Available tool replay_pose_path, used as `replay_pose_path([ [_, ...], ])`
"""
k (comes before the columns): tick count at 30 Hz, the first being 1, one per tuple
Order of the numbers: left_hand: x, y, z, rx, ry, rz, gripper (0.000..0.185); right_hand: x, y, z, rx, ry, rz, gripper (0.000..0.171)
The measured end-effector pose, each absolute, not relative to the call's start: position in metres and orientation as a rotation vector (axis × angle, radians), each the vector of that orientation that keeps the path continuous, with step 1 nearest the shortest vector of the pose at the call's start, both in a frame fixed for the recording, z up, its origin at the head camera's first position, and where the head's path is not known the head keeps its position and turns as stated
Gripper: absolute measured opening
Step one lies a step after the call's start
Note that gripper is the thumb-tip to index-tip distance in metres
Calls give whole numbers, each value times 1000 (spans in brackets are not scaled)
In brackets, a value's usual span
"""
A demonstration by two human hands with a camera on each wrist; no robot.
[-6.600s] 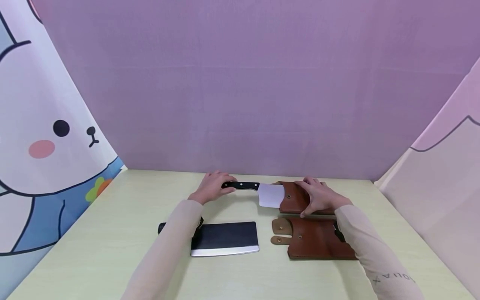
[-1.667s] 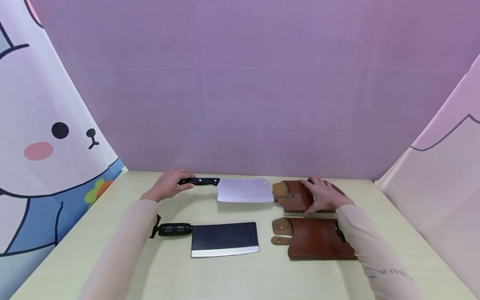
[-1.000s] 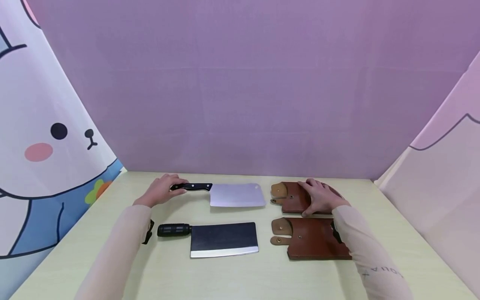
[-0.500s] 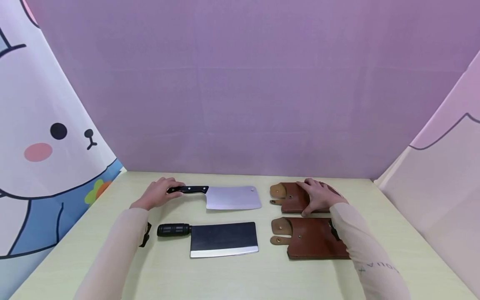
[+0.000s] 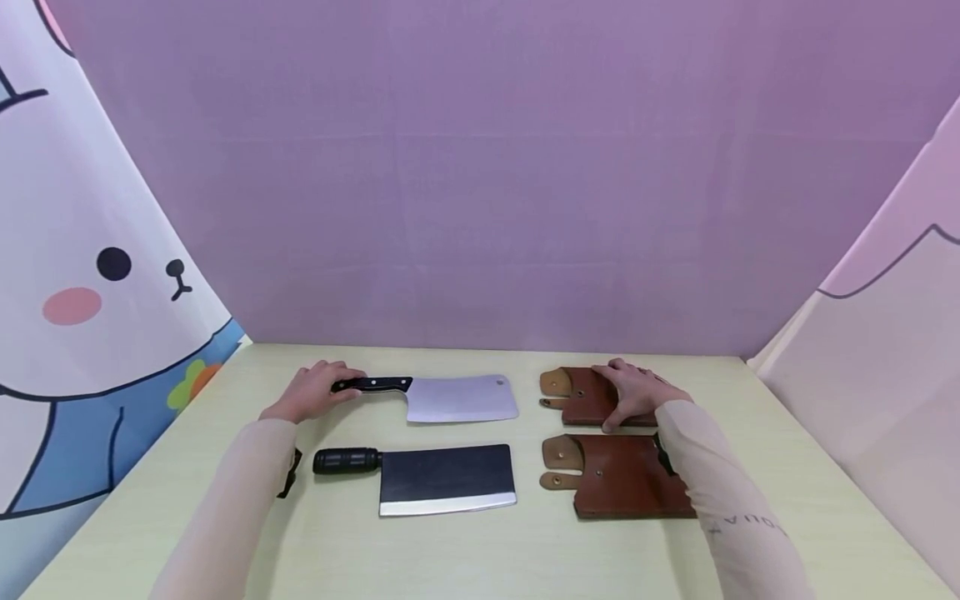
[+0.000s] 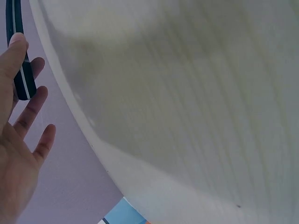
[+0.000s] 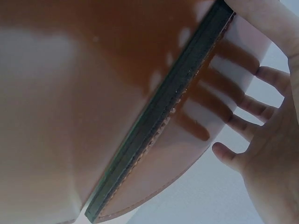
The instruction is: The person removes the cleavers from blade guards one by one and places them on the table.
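In the head view, my left hand (image 5: pixel 311 393) pinches the black riveted handle end of a silver cleaver (image 5: pixel 462 398) near the table's back edge. The left wrist view shows thumb and fingers on that handle (image 6: pixel 25 81), the other fingers loose. My right hand (image 5: pixel 636 395) spans the far brown leather knife sheath (image 5: pixel 585 396), thumb at its near edge and fingers toward the far side. Its tan flap points left, apart from the blade tip. In the right wrist view, fingertips meet the glossy leather of the far sheath (image 7: pixel 154 186); the hand hides its right end in the head view.
A second cleaver (image 5: pixel 447 477), dark-bladed with a ribbed black handle, lies nearer on the pale table (image 5: pixel 480 558). Right of it is another brown sheath (image 5: pixel 630 483), partly under the right forearm. A purple cloth wall (image 5: pixel 480 183) stands behind.
The silver cleaver was partly inside the far sheath; my left hand has drawn it leftward, fully out, and lowered it toward the table. The right hand has stayed on the sheath.
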State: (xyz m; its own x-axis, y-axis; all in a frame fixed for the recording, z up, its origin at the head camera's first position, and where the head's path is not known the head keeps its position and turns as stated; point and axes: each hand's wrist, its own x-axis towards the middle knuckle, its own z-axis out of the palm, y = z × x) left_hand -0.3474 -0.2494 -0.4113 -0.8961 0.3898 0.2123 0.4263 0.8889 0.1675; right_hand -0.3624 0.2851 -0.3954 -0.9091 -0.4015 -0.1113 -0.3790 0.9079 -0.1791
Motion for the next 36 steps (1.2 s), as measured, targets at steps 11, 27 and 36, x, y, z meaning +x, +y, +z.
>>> replay_pose_path([
  [11, -343, -250, -414, -605, -2892, -292, 34, -366, 285, -397, -592, 2877, -258, 107],
  [27, -349, -247, -422, -581, -2916, -328, 33, -366, 286, -402, -531, 2823, -318, 103],
  [36, -350, -247, -422, -580, -2934, -335, 32, -363, 286, -400, -515, 2784, -395, 102],
])
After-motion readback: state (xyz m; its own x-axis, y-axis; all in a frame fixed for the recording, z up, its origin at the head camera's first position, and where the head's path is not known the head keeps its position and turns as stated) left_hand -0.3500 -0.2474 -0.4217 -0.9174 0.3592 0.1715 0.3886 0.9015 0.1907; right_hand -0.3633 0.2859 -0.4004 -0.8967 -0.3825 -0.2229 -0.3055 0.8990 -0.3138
